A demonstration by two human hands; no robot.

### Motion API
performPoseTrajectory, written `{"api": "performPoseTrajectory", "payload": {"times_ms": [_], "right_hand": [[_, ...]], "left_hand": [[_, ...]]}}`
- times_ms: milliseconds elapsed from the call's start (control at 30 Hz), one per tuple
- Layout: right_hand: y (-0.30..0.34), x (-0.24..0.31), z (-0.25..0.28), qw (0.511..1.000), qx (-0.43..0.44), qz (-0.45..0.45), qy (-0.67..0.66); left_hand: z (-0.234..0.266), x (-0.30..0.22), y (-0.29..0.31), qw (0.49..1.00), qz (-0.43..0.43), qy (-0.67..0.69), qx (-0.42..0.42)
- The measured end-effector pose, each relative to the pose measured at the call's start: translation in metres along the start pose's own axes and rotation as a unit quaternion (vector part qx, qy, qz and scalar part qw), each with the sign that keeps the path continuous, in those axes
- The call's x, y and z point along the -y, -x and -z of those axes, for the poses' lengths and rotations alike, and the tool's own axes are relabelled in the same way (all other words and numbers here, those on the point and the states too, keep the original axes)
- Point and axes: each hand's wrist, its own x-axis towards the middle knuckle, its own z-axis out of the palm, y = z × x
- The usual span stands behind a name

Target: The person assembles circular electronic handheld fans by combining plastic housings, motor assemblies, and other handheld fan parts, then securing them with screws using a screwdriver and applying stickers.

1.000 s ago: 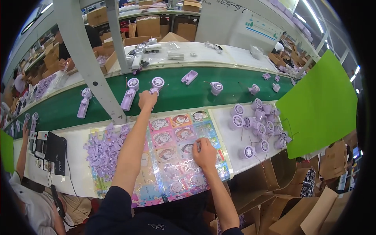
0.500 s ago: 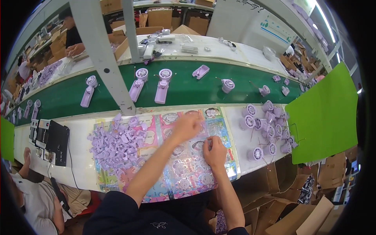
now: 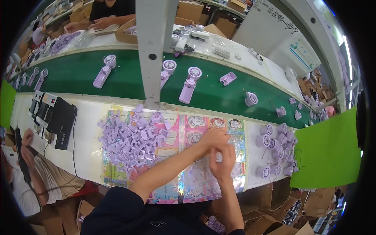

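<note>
Nearest: right hand, fingers curled, meeting left hand over glossy multicoloured picture-printed mat; small pale piece seemingly between fingers, either hand's grasp impossible to tell. Step, by judgement: two-handed handling, calling next for steady fingertip control. Alongside: heaped lavender plastic parts, round lavender plastic housings. Beyond: green conveyor belt.

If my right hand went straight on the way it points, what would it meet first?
Likely the left hand, just ahead of the right hand; whether they already touch is unclear.
</note>
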Motion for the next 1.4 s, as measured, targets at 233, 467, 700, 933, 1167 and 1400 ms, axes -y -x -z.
{"api": "performPoseTrajectory", "payload": {"times_ms": [233, 467, 700, 933, 1167, 1400], "right_hand": [[-0.053, 0.039, -0.090, 0.966, 0.236, 0.082, -0.072], [-0.058, 0.029, -0.098, 0.939, 0.227, -0.044, -0.254], [-0.064, 0.001, -0.075, 0.881, 0.235, -0.223, -0.346], [-0.093, -0.026, -0.049, 0.892, 0.197, -0.261, -0.311], [-0.163, -0.150, -0.066, 0.949, 0.116, -0.278, -0.095], [-0.207, -0.173, -0.111, 0.919, 0.283, -0.119, 0.245]], "left_hand": [[-0.006, -0.013, -0.006, 0.998, -0.027, -0.053, -0.031], [-0.003, -0.010, -0.001, 1.000, 0.000, -0.028, -0.014], [-0.013, -0.005, -0.002, 0.998, 0.036, -0.039, -0.043], [-0.017, 0.005, 0.000, 0.988, 0.015, 0.034, -0.150], [0.004, -0.009, -0.009, 0.999, 0.045, 0.004, 0.029], [0.002, -0.007, -0.006, 0.999, 0.043, -0.002, 0.019]]}}
